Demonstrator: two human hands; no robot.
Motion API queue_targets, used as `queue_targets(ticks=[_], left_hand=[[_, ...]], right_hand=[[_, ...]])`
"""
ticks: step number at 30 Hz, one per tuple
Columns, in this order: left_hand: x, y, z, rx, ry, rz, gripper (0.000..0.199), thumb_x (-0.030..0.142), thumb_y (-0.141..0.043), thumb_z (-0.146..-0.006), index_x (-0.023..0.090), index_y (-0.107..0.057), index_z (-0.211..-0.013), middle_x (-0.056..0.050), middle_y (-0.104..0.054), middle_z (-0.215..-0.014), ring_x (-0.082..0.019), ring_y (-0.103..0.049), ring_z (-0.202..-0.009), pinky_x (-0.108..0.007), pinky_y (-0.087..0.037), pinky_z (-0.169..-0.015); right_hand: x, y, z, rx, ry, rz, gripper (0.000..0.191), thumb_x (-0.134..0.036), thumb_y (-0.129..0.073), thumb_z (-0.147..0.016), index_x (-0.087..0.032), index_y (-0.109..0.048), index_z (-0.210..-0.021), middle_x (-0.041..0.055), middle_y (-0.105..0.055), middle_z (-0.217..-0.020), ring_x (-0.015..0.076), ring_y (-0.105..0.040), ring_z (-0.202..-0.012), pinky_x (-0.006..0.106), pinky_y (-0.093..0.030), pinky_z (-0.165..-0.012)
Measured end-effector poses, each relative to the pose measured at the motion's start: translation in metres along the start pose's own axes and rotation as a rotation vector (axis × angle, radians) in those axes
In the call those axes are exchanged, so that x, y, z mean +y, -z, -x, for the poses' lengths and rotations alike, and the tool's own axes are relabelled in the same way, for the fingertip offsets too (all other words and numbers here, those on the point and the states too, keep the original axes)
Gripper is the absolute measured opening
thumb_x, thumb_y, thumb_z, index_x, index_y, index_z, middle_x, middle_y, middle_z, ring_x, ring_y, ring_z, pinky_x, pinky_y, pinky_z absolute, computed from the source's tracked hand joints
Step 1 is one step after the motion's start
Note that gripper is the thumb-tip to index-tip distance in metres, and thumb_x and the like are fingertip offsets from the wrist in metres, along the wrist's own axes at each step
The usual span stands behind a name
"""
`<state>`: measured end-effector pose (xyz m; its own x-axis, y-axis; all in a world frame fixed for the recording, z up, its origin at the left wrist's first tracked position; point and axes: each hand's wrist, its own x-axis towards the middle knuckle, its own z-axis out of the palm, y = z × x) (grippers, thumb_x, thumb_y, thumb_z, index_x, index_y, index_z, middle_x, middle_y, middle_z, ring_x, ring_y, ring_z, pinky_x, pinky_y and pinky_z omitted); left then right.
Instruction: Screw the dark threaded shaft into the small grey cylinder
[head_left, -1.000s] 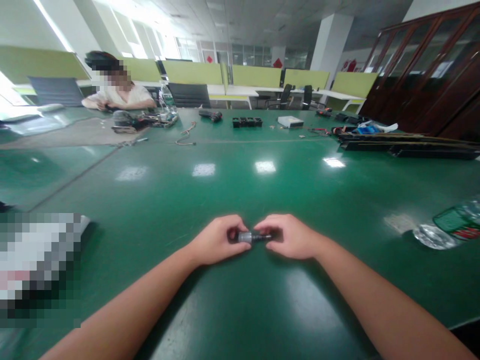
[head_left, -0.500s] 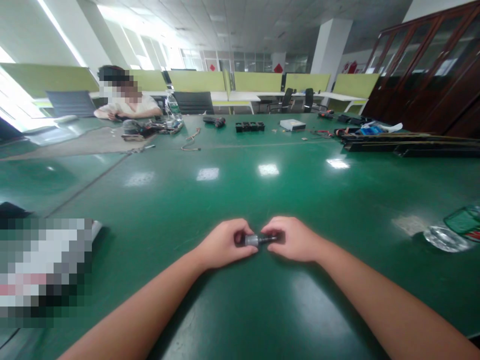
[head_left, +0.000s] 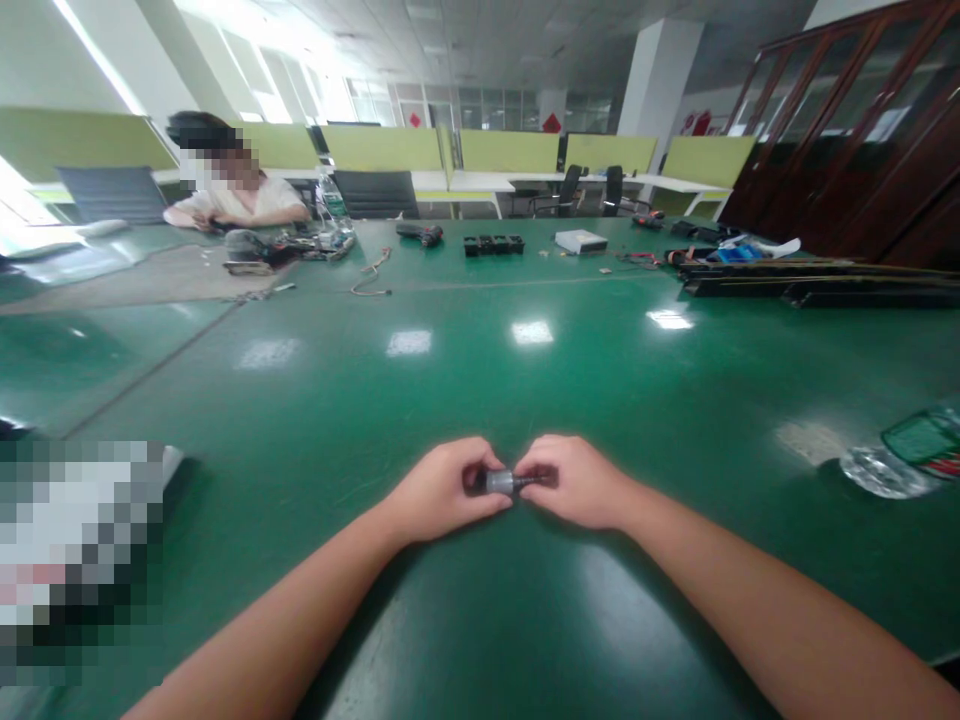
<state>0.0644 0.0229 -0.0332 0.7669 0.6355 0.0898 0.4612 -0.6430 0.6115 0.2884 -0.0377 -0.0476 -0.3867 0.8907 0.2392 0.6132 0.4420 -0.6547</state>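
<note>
No legible text, number or brand; a few signs and labels show only as colour.

Two red diamond-shaped signs, one at left (head_left: 415, 120) and one at right (head_left: 552, 122), stand out against the far glazed partition, too small for any characters to be made out. A red shape on the pale wall (head_left: 701, 124) beside the dark reddish-brown wooden cabinet (head_left: 840, 130) is equally unclear. The clear plastic bottle lying at the right edge (head_left: 892, 472) bears green with red and white marks, blurred beyond reading. On the pixelated whitish block at left (head_left: 82, 520), a reddish patch (head_left: 41, 573) shows, its content hidden.
</note>
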Motion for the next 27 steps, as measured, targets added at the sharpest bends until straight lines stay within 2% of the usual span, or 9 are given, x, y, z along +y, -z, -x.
queue_targets(ticks=[7,22,27], left_hand=[[0.0,0.0,0.002,0.003,-0.012,-0.033,0.022,0.035,-0.075,-0.077,0.019,-0.067,-0.09,0.001,-0.061,-0.076,-0.013,-0.053,-0.066,-0.023,-0.038,-0.06],[0.002,-0.002,0.0,0.029,-0.034,-0.052,0.017,0.031,-0.071,-0.079,0.018,-0.066,-0.089,0.001,-0.06,-0.076,-0.013,-0.053,-0.065,-0.023,-0.038,-0.06],[0.003,-0.003,0.001,0.03,-0.03,-0.066,0.018,0.033,-0.07,-0.08,0.018,-0.065,-0.089,0.001,-0.06,-0.076,-0.013,-0.053,-0.066,-0.023,-0.039,-0.061]], right_hand=[[0.001,-0.001,0.001,0.024,-0.002,-0.003,0.012,-0.017,-0.07,-0.079,-0.019,-0.074,-0.09,0.002,-0.068,-0.082,0.0143,-0.059,-0.076,0.025,-0.043,-0.069],[0.0,0.011,0.003,-0.028,-0.02,0.078,0.014,-0.015,-0.068,-0.079,-0.019,-0.074,-0.091,0.0022,-0.067,-0.081,0.0138,-0.058,-0.074,0.024,-0.042,-0.067],[-0.001,0.015,0.006,-0.024,0.011,0.145,0.014,-0.015,-0.067,-0.079,-0.018,-0.075,-0.09,0.0033,-0.068,-0.084,0.0154,-0.059,-0.08,0.026,-0.043,-0.072]])
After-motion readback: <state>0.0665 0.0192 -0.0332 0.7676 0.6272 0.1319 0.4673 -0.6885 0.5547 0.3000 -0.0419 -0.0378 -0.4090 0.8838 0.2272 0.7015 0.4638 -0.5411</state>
